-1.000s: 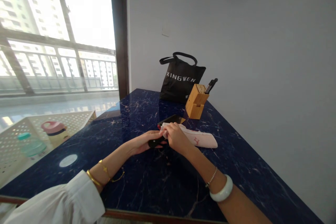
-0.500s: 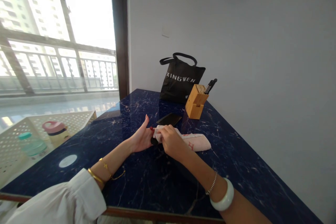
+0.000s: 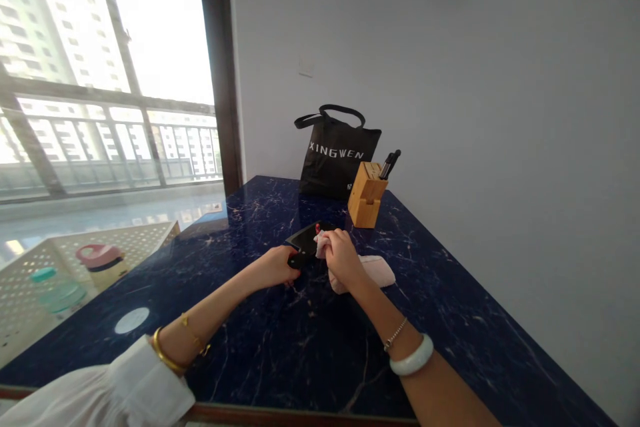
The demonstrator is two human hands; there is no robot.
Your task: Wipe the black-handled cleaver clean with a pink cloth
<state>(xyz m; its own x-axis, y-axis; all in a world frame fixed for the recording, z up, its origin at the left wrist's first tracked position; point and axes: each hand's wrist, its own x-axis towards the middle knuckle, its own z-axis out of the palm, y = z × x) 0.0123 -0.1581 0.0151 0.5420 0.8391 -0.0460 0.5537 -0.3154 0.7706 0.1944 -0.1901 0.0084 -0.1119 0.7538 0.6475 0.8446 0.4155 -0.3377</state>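
A cleaver with a dark, wide blade (image 3: pixel 302 239) and black handle (image 3: pixel 297 260) is held low over the dark blue table. The fingers of my left hand (image 3: pixel 277 267) are closed round that handle. Beside the blade, my right hand (image 3: pixel 344 259) pinches a bunched pale pink towel (image 3: pixel 323 244). More pink towel (image 3: pixel 377 269) lies on the table under and right of my right wrist; whether it is one piece with the bunched part is hidden by the hand. A small red spot shows at the top of the bunched towel, too small to name.
A wooden knife block (image 3: pixel 367 199) with black-handled pieces stands behind my right hand, before a black tote bag (image 3: pixel 333 170) near the wall. At left, a cream basket (image 3: pixel 150 240) holds a pink-lidded bottle (image 3: pixel 101 263) and a teal-capped bottle (image 3: pixel 57 290). A white disc (image 3: pixel 131 320) lies on the table (image 3: pixel 285 353).
My left hand has gone from open with thumb raised to wrapped round the cleaver's handle. My right hand has moved slightly right with the towel. The view has shifted a little.
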